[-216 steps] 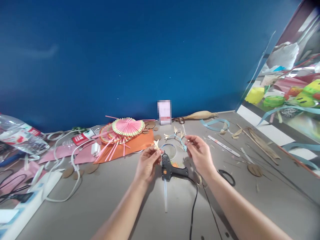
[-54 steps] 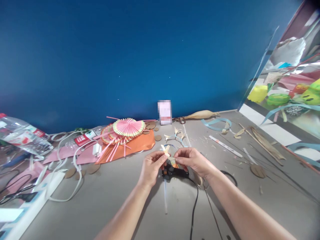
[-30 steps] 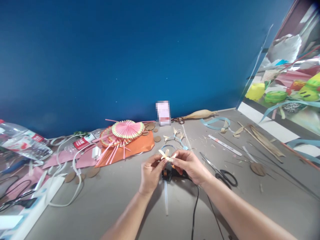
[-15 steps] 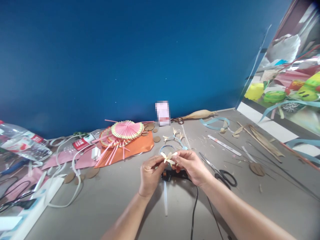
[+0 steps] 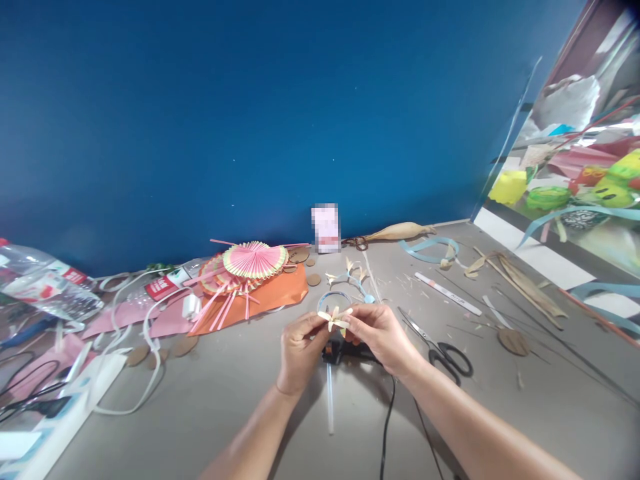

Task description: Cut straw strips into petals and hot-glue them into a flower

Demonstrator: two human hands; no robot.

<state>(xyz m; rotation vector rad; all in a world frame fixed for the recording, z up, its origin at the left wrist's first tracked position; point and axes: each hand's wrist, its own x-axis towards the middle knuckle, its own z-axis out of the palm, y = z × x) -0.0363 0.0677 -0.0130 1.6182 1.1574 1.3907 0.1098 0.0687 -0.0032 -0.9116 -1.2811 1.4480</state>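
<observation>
Between my hands is a small pale cream flower point(image 5: 334, 319) with narrow petals. My left hand point(image 5: 301, 350) pinches it from the left side, and my right hand point(image 5: 381, 337) pinches its right side. Beneath them on the table lies a black glue gun point(image 5: 332, 351), partly covered by my right hand, with a clear glue stick point(image 5: 330, 400) pointing toward me. Just beyond my fingers sits a light blue hoop point(image 5: 335, 297) with several small cream flowers point(image 5: 358, 272) along a blue band. Black-handled scissors point(image 5: 453, 359) lie to the right of my right hand.
Pink and green paper fans point(image 5: 255, 260) rest on orange paper point(image 5: 280, 293) at the left. Further left are plastic bottles point(image 5: 55, 283), white cables and a power strip point(image 5: 85, 407). A white marker point(image 5: 447, 293), dried husks point(image 5: 530, 287) and a wooden disc point(image 5: 513, 341) lie right.
The flower between my fingers has turned and tilted slightly, and its petals point differently. Both hands keep their pinch and have barely moved.
</observation>
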